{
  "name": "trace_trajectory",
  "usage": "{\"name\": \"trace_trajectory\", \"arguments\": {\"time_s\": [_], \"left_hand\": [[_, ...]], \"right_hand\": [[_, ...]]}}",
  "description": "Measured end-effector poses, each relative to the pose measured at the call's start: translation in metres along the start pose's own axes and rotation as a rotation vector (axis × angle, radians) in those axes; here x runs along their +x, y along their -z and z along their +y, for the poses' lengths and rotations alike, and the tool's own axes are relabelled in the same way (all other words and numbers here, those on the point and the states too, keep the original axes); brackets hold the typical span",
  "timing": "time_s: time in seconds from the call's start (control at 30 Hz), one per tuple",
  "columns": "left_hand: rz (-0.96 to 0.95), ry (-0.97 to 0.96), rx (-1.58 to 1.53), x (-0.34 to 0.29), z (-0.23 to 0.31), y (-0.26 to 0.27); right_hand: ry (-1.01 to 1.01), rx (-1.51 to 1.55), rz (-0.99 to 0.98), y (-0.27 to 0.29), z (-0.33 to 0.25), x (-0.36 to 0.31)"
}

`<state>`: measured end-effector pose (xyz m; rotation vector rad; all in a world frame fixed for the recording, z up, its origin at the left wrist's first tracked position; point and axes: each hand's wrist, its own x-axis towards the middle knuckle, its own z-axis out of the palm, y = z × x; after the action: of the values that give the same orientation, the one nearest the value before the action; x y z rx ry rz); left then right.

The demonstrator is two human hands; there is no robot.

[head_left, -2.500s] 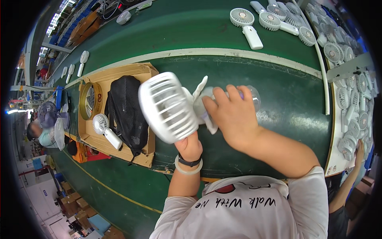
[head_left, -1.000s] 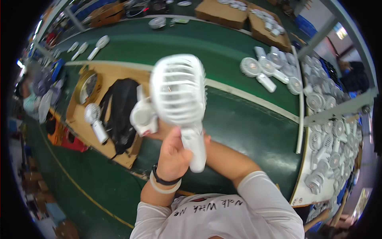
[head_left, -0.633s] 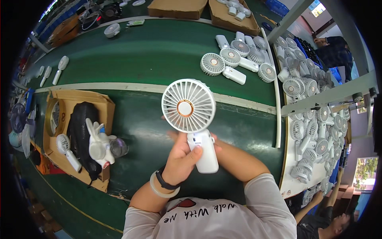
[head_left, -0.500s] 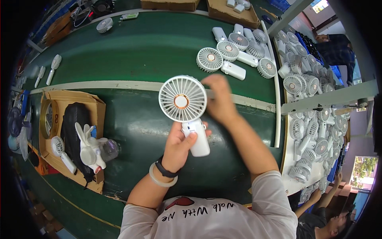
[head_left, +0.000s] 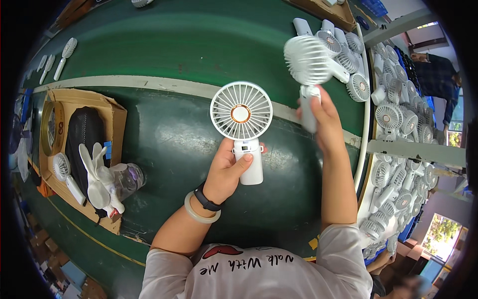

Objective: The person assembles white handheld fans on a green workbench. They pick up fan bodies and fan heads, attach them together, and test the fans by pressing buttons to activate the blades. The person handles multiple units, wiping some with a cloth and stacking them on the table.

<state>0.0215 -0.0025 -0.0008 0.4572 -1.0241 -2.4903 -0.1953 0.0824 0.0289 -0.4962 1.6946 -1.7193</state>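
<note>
My left hand (head_left: 225,168) is wrapped around the handle of a white handheld fan (head_left: 241,114), thumb across its front. The fan stands upright in my grip, its round grille and copper-ringed hub facing me, and a small display shows below the grille. To the right, my right hand (head_left: 326,119) grips a second white handheld fan (head_left: 307,61) by the handle. That fan is smeared by motion, its head turned sideways, in front of a group of white handheld fans (head_left: 358,87) on the green bench.
A cardboard box (head_left: 121,119) at left holds a tape roll (head_left: 60,128), a black pouch (head_left: 88,124) and a small fan (head_left: 74,189). A white rabbit-eared figure (head_left: 99,177) and a clear jar (head_left: 132,179) stand there. Many fans cover the white table (head_left: 366,204) beyond a white rail (head_left: 365,124).
My right hand, empty beside the left fan before, has moved right and now holds a fan lifted from the group. The left fan's display now shows digits. The whole view has shifted slightly.
</note>
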Motion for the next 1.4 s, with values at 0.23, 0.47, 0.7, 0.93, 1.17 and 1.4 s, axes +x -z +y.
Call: {"name": "trace_trajectory", "arguments": {"time_s": [0.23,0.47,0.7,0.93,1.17,1.4], "left_hand": [[-0.039,0.023,-0.015,0.004,0.002,0.002],[0.009,0.005,-0.021,0.003,0.000,0.003],[-0.025,0.033,-0.042,0.002,0.001,0.005],[0.035,0.092,-0.169,0.002,0.008,0.001],[0.008,0.073,-0.227,0.002,0.009,0.004],[0.033,0.066,-0.215,0.000,0.008,0.006]], "right_hand": [[-0.272,1.110,-0.487,-0.028,0.037,-0.059],[-0.251,0.980,-0.461,-0.024,0.044,-0.059],[-0.290,1.018,-0.457,-0.031,0.043,-0.063],[-0.257,1.031,-0.486,-0.033,0.043,-0.062],[-0.204,0.799,-0.400,-0.032,0.051,-0.060],[-0.209,0.576,-0.305,-0.042,0.041,-0.072]]}}
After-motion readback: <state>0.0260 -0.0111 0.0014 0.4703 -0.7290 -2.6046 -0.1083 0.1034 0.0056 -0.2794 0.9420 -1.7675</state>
